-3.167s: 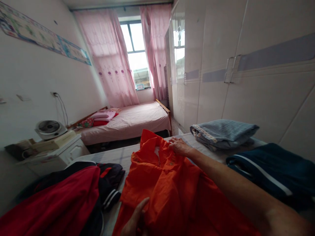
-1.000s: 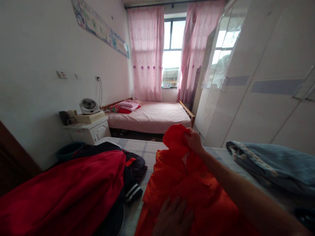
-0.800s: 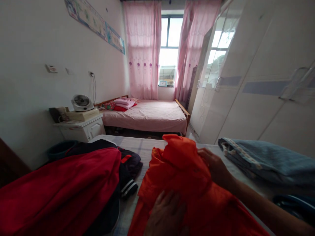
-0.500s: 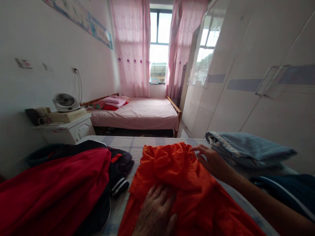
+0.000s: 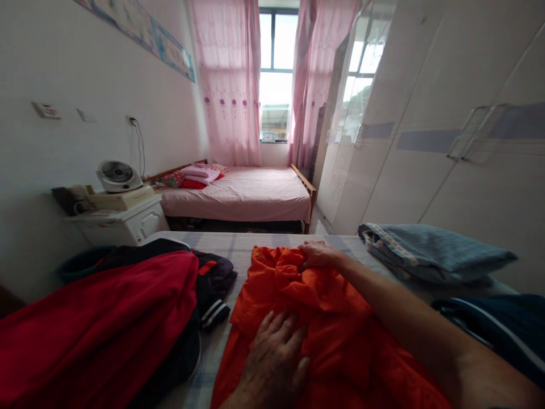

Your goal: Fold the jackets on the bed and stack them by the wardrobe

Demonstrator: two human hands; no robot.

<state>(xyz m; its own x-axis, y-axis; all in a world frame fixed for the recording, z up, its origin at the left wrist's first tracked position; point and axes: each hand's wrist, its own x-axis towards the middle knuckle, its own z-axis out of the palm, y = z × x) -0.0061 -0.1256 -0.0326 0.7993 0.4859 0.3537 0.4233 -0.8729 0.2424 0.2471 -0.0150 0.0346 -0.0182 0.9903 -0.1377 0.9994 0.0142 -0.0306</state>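
An orange garment (image 5: pixel 332 324) with a gathered, elastic-looking far edge lies crumpled in front of me. My left hand (image 5: pixel 276 352) rests flat on its near middle, palm down and fingers apart. At the far edge, my right hand (image 5: pixel 319 255) has its fingers curled over the gathered cloth; their tips are partly hidden. The right forearm crosses above the garment's right side. Close by on the left lies a red garment (image 5: pixel 128 312) on top of dark clothes (image 5: pixel 215 312) with white stripes.
A checked sheet (image 5: pixel 230 241) lies beneath the clothes. On the right are a folded blue cloth (image 5: pixel 443 253) and a dark teal garment (image 5: pixel 502 326). Beyond stand a pink-covered bed (image 5: pixel 247 193), a nightstand (image 5: pixel 131 221) with a fan (image 5: pixel 119 175), and a white wardrobe (image 5: pixel 443 187).
My right hand has moved left from the garment's right far corner onto its gathered edge, and its fingers have curled in. My left hand stays flat on the cloth.
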